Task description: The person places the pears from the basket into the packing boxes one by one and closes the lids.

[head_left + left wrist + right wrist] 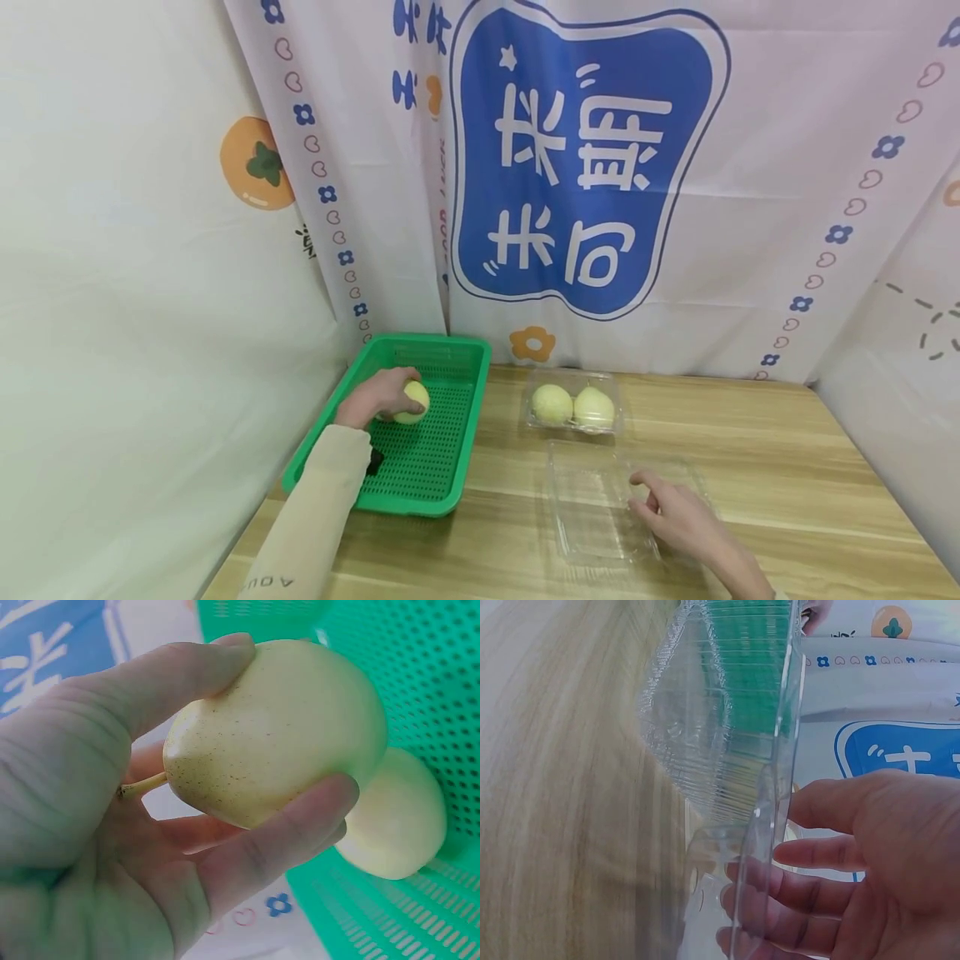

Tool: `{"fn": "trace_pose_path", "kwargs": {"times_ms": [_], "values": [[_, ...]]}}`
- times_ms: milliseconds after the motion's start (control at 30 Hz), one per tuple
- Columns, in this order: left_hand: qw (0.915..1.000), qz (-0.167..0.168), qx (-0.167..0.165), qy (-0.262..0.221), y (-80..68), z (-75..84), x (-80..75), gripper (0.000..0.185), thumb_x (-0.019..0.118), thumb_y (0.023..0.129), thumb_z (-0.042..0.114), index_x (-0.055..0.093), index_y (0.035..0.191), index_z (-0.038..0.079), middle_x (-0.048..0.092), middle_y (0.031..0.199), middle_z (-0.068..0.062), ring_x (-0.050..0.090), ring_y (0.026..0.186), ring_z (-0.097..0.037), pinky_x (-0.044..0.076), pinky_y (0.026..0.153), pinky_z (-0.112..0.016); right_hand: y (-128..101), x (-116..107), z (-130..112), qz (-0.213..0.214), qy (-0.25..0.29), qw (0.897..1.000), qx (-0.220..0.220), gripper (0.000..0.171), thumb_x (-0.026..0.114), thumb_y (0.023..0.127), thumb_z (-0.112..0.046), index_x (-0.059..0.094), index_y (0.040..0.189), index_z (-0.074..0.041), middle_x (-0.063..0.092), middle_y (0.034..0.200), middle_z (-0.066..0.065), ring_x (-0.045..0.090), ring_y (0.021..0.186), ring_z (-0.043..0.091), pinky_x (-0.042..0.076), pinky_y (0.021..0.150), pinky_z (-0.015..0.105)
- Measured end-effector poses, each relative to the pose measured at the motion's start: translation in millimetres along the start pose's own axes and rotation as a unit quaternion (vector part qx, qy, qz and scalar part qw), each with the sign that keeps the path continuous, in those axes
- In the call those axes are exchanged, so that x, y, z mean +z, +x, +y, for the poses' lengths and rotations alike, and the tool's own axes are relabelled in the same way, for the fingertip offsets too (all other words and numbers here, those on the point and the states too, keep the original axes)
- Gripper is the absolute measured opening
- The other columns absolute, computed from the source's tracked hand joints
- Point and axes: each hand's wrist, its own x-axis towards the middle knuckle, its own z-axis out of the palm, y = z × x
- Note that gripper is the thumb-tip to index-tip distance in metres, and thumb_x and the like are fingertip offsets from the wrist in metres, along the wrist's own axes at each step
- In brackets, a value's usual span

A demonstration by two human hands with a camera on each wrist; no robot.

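My left hand (386, 393) is over the green basket (468, 450) and grips a pale yellow pear (277, 735). Thumb and fingers lie on opposite sides of the fruit, and its stem points toward the palm. Just beyond, a second pear (401, 817) lies in the basket, partly hidden by the fingers. On the table, a clear plastic clamshell box (592, 508) lies unfolded. My right hand (686, 517) is at its middle edge with loosely bent fingers and the thumb apart from the index finger. In the right wrist view, some fingertips show through the clear plastic wall.
Behind the unfolded box stands another clear box (573, 379) with two pears in it. Both boxes and the basket are on a wooden table (787, 467). A printed cloth (750, 208) hangs along the back, with white cloth at the left and right sides.
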Motion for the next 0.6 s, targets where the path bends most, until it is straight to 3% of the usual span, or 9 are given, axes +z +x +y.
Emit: {"fn": "trace_pose_path", "kwargs": {"times_ms": [300, 600], "values": [[0.9952, 0.068, 0.06, 0.037, -11.4, 26.1, -3.1, 0.058, 0.075, 0.084, 0.028, 0.055, 0.134, 0.007, 0.065, 0.107, -0.01, 0.056, 0.085, -0.02, 0.045, 0.068, -0.031, -1.9, 0.4, 0.4, -0.002, 0.008, 1.0, -0.011, 0.042, 0.062, 0.096, -0.027, 0.056, 0.126, 0.001, 0.058, 0.069, -0.01, 0.042, 0.048, 0.0, 0.04, 0.047, 0.019], [0.9914, 0.106, 0.067, 0.037, -22.9, 54.3, -3.1, 0.062, 0.074, 0.081, 0.028, 0.053, 0.137, 0.011, 0.06, 0.108, -0.013, 0.053, 0.088, -0.023, 0.044, 0.066, -0.032, -1.2, 0.6, -1.4, 0.0, 0.003, 1.0, -0.002, 0.04, 0.062, 0.095, -0.025, 0.056, 0.126, -0.001, 0.058, 0.07, -0.01, 0.044, 0.05, 0.0, 0.04, 0.048, 0.02]]}}
